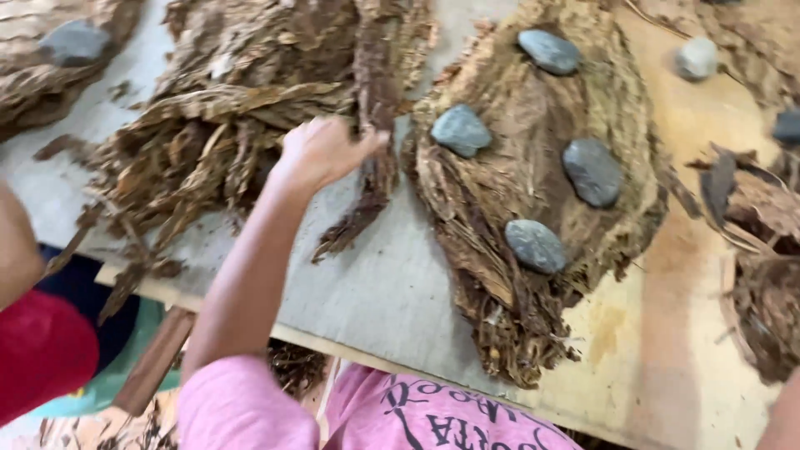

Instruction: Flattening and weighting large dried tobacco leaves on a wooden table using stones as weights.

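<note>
My left hand reaches out from a pink sleeve and is closed on a long, dark dried leaf strip at the edge of a loose heap of brown dried leaves. The strip hangs down onto the grey board. Just right of my hand lies a flattened oval stack of dried leaves weighed down by several grey stones, the nearest one close to my thumb. Only a sliver of my right forearm shows at the bottom right edge; that hand is out of view.
Another person's arm and red clothing are at the left edge. More leaf piles lie at the right and top left, with stones on or beside them. The board's front edge runs diagonally near my body.
</note>
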